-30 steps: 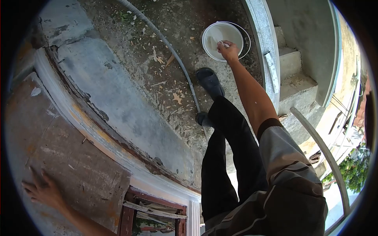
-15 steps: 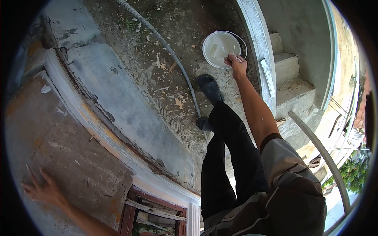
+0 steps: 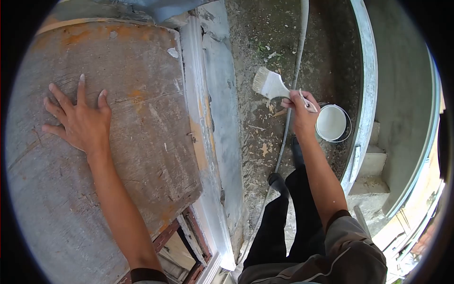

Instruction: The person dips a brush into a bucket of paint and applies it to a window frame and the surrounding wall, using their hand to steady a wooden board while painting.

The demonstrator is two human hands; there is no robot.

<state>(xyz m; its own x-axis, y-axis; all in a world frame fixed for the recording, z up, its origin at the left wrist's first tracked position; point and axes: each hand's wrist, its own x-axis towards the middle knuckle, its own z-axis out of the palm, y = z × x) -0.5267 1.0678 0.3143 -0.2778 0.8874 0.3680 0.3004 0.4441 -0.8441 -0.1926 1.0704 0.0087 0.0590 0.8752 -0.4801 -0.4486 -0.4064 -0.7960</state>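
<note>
- Right hand (image 3: 302, 116) now clear of the bucket (image 3: 331, 123), fingers clenched on the loaded paintbrush (image 3: 272, 85); dipping appears complete.
- Left hand (image 3: 80, 120) stays released, flat on the wall (image 3: 118, 156); painting can begin.

Open air around the brush (image 3: 270, 85); hose (image 3: 294, 80) and bucket (image 3: 331, 122) below.

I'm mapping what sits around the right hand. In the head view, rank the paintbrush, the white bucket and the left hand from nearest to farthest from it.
1. paintbrush: held in the right hand.
2. white bucket: just beside it, on the ground.
3. left hand: far across, flat on the weathered wall.
</note>
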